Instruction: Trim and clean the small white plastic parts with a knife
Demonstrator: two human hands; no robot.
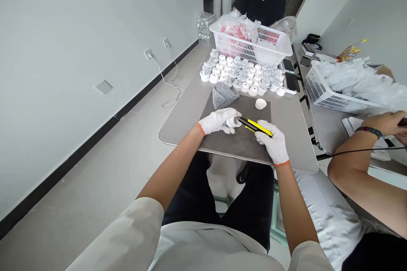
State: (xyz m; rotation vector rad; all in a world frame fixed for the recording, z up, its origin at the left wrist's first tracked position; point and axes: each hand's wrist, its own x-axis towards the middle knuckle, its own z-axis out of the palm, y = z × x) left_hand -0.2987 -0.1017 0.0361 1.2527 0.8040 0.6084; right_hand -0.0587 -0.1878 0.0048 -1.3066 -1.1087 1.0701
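My left hand (220, 121), in a white knit glove with an orange cuff, is closed around a small white round plastic part (234, 121). My right hand (272, 139), gloved the same way, grips a yellow and black utility knife (258, 128). The knife's front end points left and reaches the rim of the white part; whether the blade touches it I cannot tell. Beneath both hands lies a dark grey mat (222, 142). A single white cup-shaped piece (260, 104) sits on the mat beyond the knife, and a folded grey cloth (223, 95) lies beyond my left hand.
Rows of white plastic parts (243, 72) cover the table's far half, before a white basket (251, 44) of bags. Phones (291, 82) lie along the right edge. A co-worker's arm (359, 156) is at the right table, near another basket (333, 93). Someone in black sits opposite.
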